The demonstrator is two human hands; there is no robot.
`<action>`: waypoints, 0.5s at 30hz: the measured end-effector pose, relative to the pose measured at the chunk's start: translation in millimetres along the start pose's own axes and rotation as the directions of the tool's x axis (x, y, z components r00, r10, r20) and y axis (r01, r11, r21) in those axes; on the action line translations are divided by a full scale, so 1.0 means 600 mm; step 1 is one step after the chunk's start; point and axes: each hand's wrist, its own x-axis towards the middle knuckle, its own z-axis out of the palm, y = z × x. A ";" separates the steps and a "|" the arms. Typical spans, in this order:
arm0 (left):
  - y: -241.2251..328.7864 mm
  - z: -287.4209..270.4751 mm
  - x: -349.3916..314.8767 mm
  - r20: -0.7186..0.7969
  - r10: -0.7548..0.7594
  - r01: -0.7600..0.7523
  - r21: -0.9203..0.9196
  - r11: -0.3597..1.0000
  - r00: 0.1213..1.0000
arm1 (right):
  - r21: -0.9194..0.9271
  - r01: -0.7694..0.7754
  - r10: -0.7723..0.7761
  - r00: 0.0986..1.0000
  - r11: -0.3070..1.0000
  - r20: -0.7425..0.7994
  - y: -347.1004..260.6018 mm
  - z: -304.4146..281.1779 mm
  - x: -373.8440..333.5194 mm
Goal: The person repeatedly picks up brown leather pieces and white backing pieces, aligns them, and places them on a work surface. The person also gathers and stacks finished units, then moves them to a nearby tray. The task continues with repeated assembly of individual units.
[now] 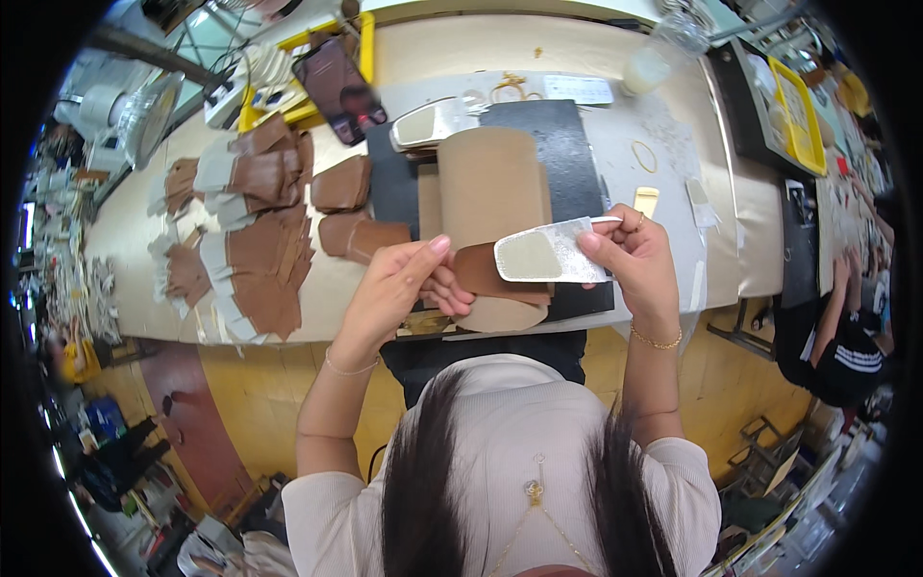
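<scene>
My right hand (pixel 630 260) pinches a flat, rounded piece (pixel 538 254) with a beige middle, a white stitched-looking rim and a silvery end. The tip of something thin and white (pixel 606 220) shows by its index finger. Under this piece lies a brown leather piece (pixel 481 269), on top of a stack of tan, rounded pieces (pixel 487 183). My left hand (pixel 409 279) is at the leather's left edge, fingers loosely curled and thumb apart. Whether its fingertips touch the leather, I cannot tell. A similar white-rimmed piece (pixel 418 127) lies beyond the stack.
A black board (pixel 567 144) lies beneath the stack. Brown leather pieces (pixel 264 274) are spread in piles at left. Behind them are a phone (pixel 336 87) and a yellow tray (pixel 367 48). A plastic bottle (pixel 663 53) stands at the back right, near a black tray (pixel 755 106). Another person (pixel 836 337) is at far right.
</scene>
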 end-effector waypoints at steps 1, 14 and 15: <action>0.001 0.001 -0.001 0.015 0.017 -0.017 -0.033 0.999 1.000 | -0.004 0.015 -0.015 1.000 1.000 0.015 0.001 0.006 -0.001; 0.003 0.003 -0.005 0.046 0.003 -0.002 -0.012 1.000 0.999 | -0.159 0.051 -0.053 0.999 0.986 -0.006 0.016 0.048 -0.027; 0.004 0.004 -0.005 0.048 0.003 -0.003 -0.010 1.000 0.999 | -0.173 0.048 -0.049 0.999 0.984 -0.003 0.017 0.048 -0.027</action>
